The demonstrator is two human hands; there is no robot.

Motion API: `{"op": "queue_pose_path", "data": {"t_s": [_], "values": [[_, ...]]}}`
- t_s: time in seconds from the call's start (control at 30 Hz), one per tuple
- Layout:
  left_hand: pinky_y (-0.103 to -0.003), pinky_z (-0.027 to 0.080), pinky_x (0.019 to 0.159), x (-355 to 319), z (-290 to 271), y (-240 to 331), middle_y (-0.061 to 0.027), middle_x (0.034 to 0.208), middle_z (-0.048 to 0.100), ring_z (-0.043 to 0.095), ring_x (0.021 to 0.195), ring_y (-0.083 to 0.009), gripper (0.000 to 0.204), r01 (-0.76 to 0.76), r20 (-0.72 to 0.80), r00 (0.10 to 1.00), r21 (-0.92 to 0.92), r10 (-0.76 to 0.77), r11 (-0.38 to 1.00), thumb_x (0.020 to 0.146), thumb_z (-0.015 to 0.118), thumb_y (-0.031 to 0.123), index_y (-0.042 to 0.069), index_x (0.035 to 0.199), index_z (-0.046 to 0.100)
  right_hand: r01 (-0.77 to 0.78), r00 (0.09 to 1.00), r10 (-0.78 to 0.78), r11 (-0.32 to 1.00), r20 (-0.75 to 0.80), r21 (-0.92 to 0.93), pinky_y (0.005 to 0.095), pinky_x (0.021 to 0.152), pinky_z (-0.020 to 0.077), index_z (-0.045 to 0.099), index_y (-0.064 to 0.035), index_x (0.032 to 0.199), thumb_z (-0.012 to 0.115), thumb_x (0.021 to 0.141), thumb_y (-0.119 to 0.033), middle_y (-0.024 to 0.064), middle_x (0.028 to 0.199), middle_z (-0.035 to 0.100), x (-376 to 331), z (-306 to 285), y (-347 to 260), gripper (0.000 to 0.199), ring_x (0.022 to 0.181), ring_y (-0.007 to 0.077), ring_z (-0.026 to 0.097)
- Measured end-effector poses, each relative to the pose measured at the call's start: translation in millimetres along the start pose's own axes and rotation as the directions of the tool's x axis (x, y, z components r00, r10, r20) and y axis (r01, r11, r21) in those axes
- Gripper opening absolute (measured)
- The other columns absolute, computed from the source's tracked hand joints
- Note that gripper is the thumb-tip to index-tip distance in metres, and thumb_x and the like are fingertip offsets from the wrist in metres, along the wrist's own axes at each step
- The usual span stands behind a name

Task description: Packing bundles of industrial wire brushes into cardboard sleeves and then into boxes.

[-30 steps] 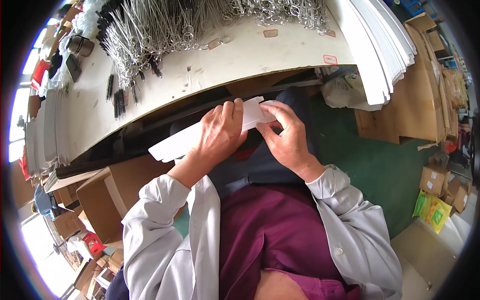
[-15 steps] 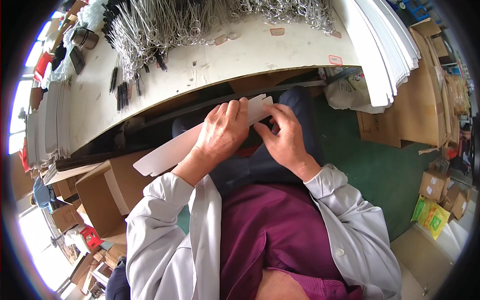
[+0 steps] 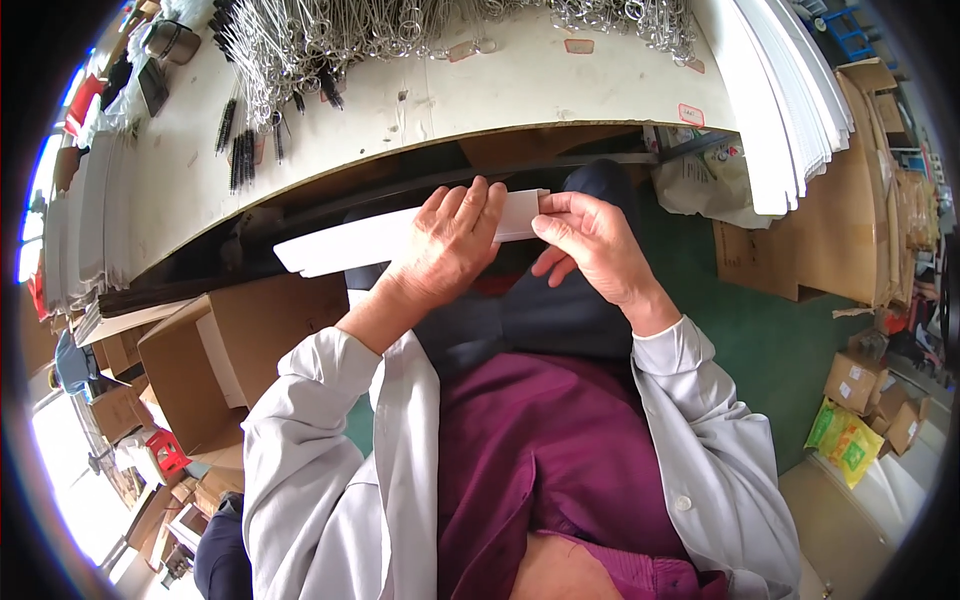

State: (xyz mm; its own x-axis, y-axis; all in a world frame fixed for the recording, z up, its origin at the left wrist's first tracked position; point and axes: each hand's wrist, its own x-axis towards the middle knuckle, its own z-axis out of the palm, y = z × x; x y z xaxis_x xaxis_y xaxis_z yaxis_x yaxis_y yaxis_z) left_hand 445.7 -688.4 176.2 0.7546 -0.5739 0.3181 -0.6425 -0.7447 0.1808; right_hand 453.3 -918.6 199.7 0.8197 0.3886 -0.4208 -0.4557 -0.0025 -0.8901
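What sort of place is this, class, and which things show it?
Probably a packing workshop: a heap of wire-handled brushes on the table, flat white card stacked at its right end, and an open cardboard box.

The long, slim white cardboard carton (image 3: 350, 240) now slants less, its left end raised. The person's bare right hand (image 3: 600, 248) has turned, bringing its thumb up to the carton's right end.

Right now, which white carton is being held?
The carton over the lap, held by the left hand, right hand at its end; others are stacked at both ends of the table.
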Motion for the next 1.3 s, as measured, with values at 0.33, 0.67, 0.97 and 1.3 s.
{"op": "queue_pose_path", "data": {"t_s": [0.33, 0.67, 0.97, 1.3], "values": [[-0.042, 0.057, 0.092, -7.3, 4.7, 5.0, -0.0224, 0.126, 0.066, 0.069, 0.104, -0.0325, 0.073, -0.03, 0.032, 0.999, -0.086, 0.033, 0.996, 0.069, 0.084, 0.016, -0.005, 0.134, 0.057, -0.31, 0.945, 0.248, 0.886, 0.213, 0.345, 0.025, 0.048, 0.055, 0.063, 0.0066, 0.126, 0.066, 0.102, -0.031, 0.0154, 0.105, 0.07, 2.7, -7.4, 11.6, 0.045, 0.061, 0.0144, 0.069], [-0.043, 0.058, 0.087, 10.7, -5.0, 0.6, -0.016, 0.118, 0.069, 0.07, 0.099, -0.0335, 0.063, 0.117, 0.184, 0.98, -0.237, -0.073, 0.965, 0.07, 0.082, 0.016, -0.001, 0.126, 0.059, 0.461, 0.744, -0.567, 0.053, 0.354, -0.886, 0.0425, 0.105, 0.0494, 0.058, 0.0044, 0.135, 0.087, 0.077, -0.023, 0.0187, 0.13, 0.065, 0.0, 4.0, -13.9, 0.07, 0.124, 0.035, 0.06], [-0.044, 0.058, 0.089, 19.2, -13.9, 0.9, -0.0176, 0.112, 0.071, 0.07, 0.1, -0.0351, 0.059, 0.168, 0.19, 0.975, -0.276, -0.118, 0.946, 0.069, 0.08, 0.014, -0.002, 0.122, 0.06, 0.523, 0.775, -0.422, 0.009, 0.471, -0.852, 0.042, 0.098, 0.0514, 0.056, 0.01, 0.135, 0.082, 0.083, -0.026, 0.0183, 0.115, 0.066, 21.9, -1.2, -12.7, 0.069, 0.11, 0.0328, 0.063], [-0.044, 0.056, 0.091, 11.7, -49.9, -22.2, -0.0192, 0.116, 0.068, 0.069, 0.103, -0.0362, 0.066, 0.154, 0.142, 0.981, -0.137, -0.134, 0.979, 0.07, 0.085, 0.019, -0.003, 0.126, 0.057, 0.513, 0.717, -0.476, -0.135, 0.51, -0.848, 0.0449, 0.101, 0.0517, 0.059, 0.0083, 0.13, 0.084, 0.079, -0.023, 0.0216, 0.116, 0.067, 15.5, -26.7, -48.2, 0.065, 0.108, 0.0372, 0.065]]}}
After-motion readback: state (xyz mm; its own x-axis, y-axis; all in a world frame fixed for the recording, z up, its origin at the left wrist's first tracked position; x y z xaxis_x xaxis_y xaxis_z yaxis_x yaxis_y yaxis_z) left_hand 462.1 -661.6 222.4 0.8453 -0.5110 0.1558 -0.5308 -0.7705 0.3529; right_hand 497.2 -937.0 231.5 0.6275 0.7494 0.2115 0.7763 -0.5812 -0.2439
